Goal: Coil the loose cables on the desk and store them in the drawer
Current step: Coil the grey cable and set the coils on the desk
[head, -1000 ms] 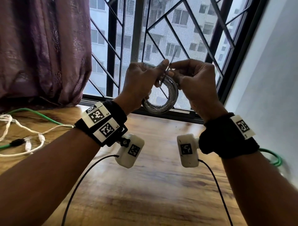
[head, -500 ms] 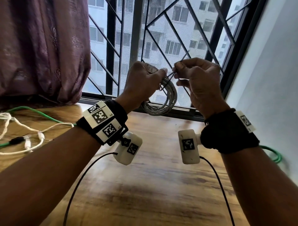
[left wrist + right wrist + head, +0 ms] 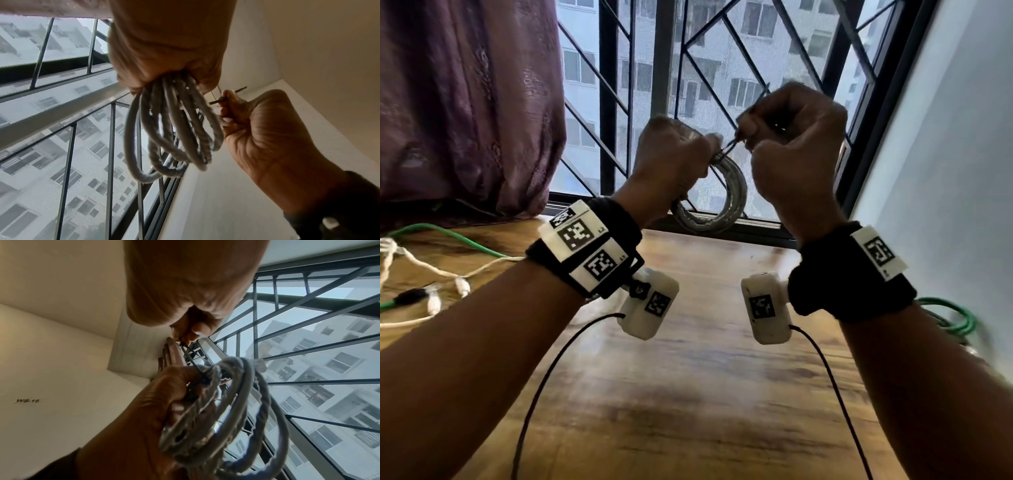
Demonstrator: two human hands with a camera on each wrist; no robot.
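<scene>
My left hand (image 3: 674,161) grips a coiled grey cable (image 3: 726,202), raised in front of the window above the desk. The loops hang below my fist (image 3: 172,129) (image 3: 232,410). A thin black tie (image 3: 726,149) wraps the coil at the top. My right hand (image 3: 787,137) pinches that tie's free end (image 3: 221,100) (image 3: 189,356) and holds it taut, just right of the left hand. Loose white cable (image 3: 421,274) and green cable (image 3: 448,236) lie on the wooden desk (image 3: 688,394) at far left. No drawer shows.
A purple curtain (image 3: 465,102) hangs at the back left. The barred window (image 3: 671,68) is straight ahead and a white wall (image 3: 945,171) stands on the right. Another green cable (image 3: 955,318) lies by the right wall. Black wrist-camera leads (image 3: 544,377) trail over the desk.
My right hand has drawn the tie's end up and to the right, away from the coil. Both hands have risen a little. The left hand keeps its grip on the coil.
</scene>
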